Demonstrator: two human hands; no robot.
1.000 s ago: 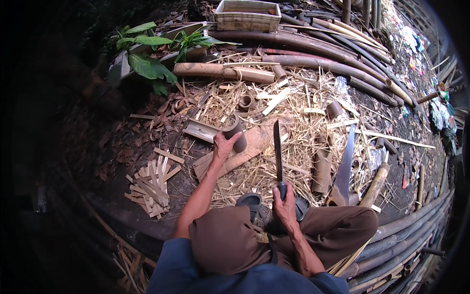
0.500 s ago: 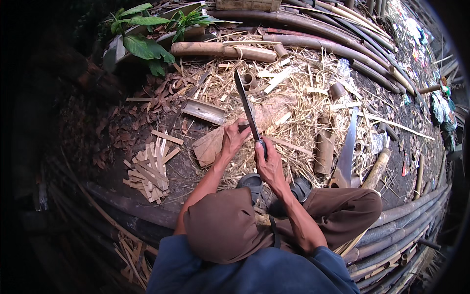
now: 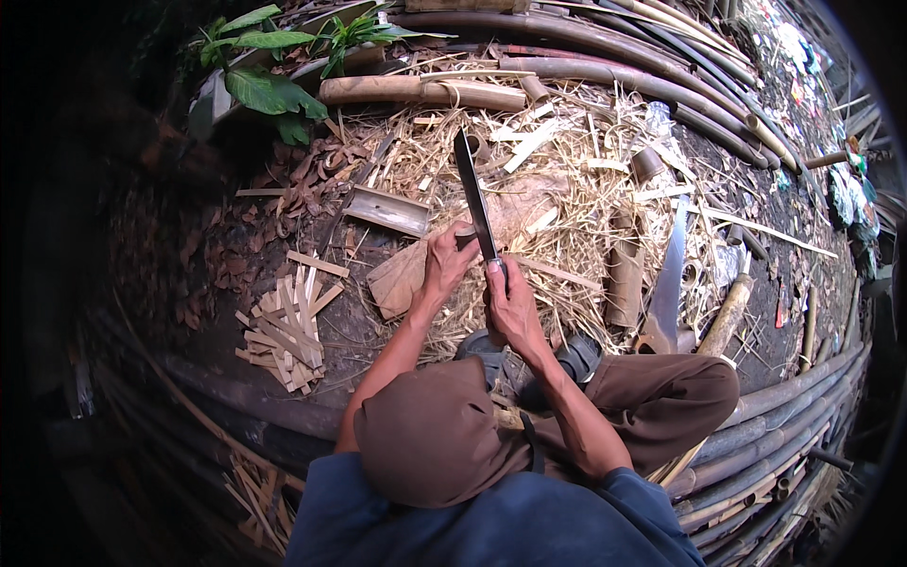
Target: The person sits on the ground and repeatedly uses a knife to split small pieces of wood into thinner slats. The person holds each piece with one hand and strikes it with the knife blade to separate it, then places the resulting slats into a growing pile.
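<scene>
Our left hand (image 3: 444, 266) reaches forward on a nearly straight arm, fingers curled and clamped down. Our right hand (image 3: 510, 300) sits just beside it, closed in a fist with the knuckles up, its forearm bent back at the elbow toward our right knee.

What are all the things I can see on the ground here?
Long knife: one, dark blade, held upright at centre.
Short bamboo piece: one, tan, under the left hand.
Split bamboo strips: one pile, pale, left.
Bamboo log: one, tan, top.
Hand saw: one, grey blade, right.
Long bamboo poles: many, brown, along top and right.
Straw and shavings: yellow, spread over the middle.
Leafy plant: one, green, top left.
Left hand: on the bamboo piece.
Right hand: around the knife handle.
</scene>
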